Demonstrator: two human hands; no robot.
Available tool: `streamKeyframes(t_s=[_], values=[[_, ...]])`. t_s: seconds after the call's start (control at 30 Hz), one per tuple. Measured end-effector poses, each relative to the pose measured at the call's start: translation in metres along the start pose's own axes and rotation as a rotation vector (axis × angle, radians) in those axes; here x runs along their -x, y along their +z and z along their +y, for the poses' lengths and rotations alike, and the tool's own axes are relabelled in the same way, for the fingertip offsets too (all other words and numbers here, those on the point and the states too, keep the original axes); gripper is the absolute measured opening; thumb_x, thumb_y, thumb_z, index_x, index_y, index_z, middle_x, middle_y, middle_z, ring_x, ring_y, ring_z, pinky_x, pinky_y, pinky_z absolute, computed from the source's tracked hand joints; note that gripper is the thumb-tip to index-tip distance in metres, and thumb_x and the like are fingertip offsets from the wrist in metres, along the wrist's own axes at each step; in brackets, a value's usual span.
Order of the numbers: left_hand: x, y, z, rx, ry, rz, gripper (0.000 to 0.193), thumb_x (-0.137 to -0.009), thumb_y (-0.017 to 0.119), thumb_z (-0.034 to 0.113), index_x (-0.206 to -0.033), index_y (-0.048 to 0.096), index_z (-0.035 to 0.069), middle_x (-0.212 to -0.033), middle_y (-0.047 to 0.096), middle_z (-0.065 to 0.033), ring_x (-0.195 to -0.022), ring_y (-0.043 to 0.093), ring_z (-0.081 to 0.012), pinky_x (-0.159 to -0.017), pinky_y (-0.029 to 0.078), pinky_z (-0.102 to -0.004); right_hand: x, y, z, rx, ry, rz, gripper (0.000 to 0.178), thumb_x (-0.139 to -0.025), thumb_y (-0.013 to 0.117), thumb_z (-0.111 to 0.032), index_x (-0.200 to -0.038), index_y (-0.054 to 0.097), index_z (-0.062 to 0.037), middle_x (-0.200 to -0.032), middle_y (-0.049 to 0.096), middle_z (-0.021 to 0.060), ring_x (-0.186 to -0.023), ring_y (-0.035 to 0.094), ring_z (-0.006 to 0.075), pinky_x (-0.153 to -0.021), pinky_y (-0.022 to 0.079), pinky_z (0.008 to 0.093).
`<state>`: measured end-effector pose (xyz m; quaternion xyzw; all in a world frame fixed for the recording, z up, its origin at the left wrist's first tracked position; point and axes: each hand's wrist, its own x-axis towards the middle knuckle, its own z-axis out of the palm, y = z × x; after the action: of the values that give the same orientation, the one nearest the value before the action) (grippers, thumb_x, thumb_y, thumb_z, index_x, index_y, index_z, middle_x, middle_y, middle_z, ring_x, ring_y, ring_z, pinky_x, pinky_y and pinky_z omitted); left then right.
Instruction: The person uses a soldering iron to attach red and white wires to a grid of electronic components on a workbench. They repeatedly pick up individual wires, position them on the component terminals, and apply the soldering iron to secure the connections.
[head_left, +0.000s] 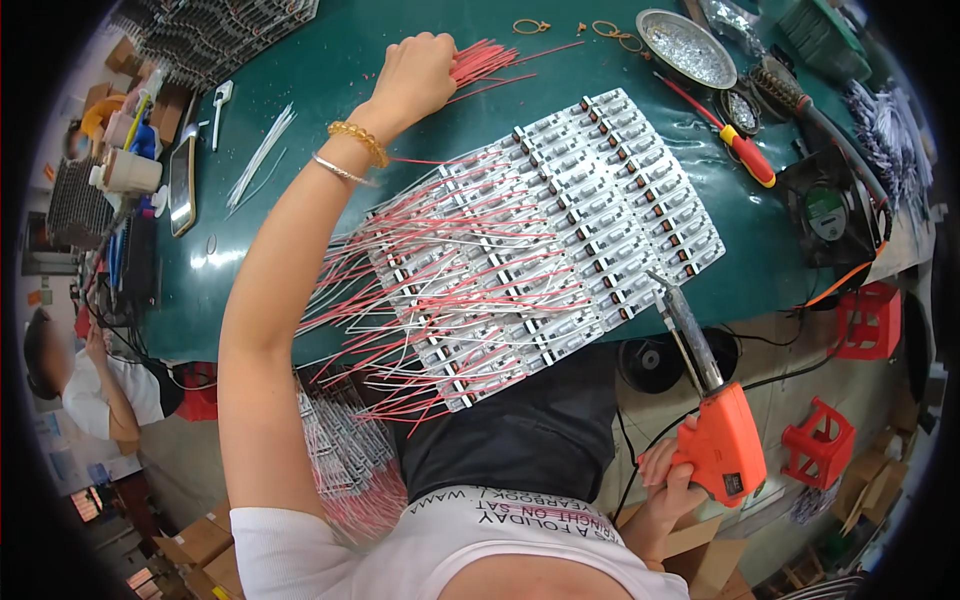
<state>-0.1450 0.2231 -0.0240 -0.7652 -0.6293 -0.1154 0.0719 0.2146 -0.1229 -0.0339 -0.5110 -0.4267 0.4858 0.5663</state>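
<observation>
My left hand (415,75) is closed over a bundle of red wires (485,62) at the far side of the green table; its fingertips are hidden. In my right hand (672,478), at the lower right, is an orange soldering gun (728,440). Its metal tip (657,280) points up at the right edge of a white panel of small circuit boards (600,180). Rows of small parts cover this panel. Many red and white wires (440,240) fan out over its left part and hang past the near table edge.
White wires (262,155) and a phone (184,185) lie at left. A red-yellow screwdriver (735,140), a metal bowl of small parts (687,48) and a black fan (828,212) are at right. Red stools (820,442) stand on the floor. A person (95,375) sits far left.
</observation>
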Motion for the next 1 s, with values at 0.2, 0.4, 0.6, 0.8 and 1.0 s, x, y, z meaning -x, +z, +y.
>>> streamKeyframes(t_s=[0.2, 0.4, 0.6, 0.8, 1.0], values=[[0.019, -0.029, 0.005, 0.258, 0.005, 0.266, 0.018, -0.092, 0.058, 0.016, -0.096, 0.066, 0.000, -0.081, 0.067, -0.0131, -0.068, 0.062, -0.0283, -0.064, 0.048, -0.0361, -0.003, -0.001, 0.008, -0.019, -0.113, -0.046, 0.063, -0.096, 0.058, -0.039, -0.130, 0.041, 0.0106, -0.050, 0.042, -0.0005, -0.038, 0.040, 0.0096, -0.041, 0.038, 0.0236], [0.046, -0.042, 0.020, 0.359, 0.092, 0.360, 0.020, -0.096, 0.053, 0.015, -0.104, 0.067, 0.002, -0.075, 0.064, -0.0105, -0.062, 0.058, -0.0174, -0.058, 0.044, -0.0310, -0.004, 0.002, 0.004, -0.008, -0.080, -0.043, 0.064, -0.095, 0.058, -0.041, -0.130, 0.041, 0.0105, -0.051, 0.042, -0.0009, -0.039, 0.041, 0.0096, -0.044, 0.040, 0.0241], [0.064, -0.063, 0.030, 0.228, 0.110, 0.078, 0.020, -0.095, 0.054, 0.017, -0.103, 0.068, 0.004, -0.066, 0.060, -0.0098, -0.058, 0.057, -0.0223, -0.057, 0.044, -0.0338, -0.004, 0.006, 0.002, 0.016, -0.066, -0.024, 0.064, -0.096, 0.058, -0.041, -0.130, 0.041, 0.0106, -0.051, 0.042, -0.0011, -0.039, 0.041, 0.0096, -0.044, 0.040, 0.0240], [0.054, -0.113, 0.052, -0.248, 0.234, -0.157, 0.015, -0.087, 0.057, 0.012, -0.079, 0.064, 0.002, -0.068, 0.062, -0.0170, -0.068, 0.062, -0.0362, -0.062, 0.047, -0.0436, -0.006, 0.007, 0.002, 0.019, -0.085, -0.039, 0.064, -0.096, 0.056, -0.041, -0.130, 0.040, 0.0103, -0.051, 0.041, -0.0016, -0.039, 0.040, 0.0093, -0.043, 0.040, 0.0240], [0.047, -0.083, 0.063, -0.327, 0.324, -0.336, 0.010, -0.081, 0.061, 0.010, -0.076, 0.064, 0.002, -0.070, 0.063, -0.0187, -0.069, 0.063, -0.0380, -0.063, 0.049, -0.0442, -0.007, 0.008, 0.005, -0.016, -0.110, -0.060, 0.065, -0.096, 0.055, -0.042, -0.131, 0.040, 0.0100, -0.051, 0.041, -0.0019, -0.039, 0.040, 0.0089, -0.042, 0.040, 0.0236]])
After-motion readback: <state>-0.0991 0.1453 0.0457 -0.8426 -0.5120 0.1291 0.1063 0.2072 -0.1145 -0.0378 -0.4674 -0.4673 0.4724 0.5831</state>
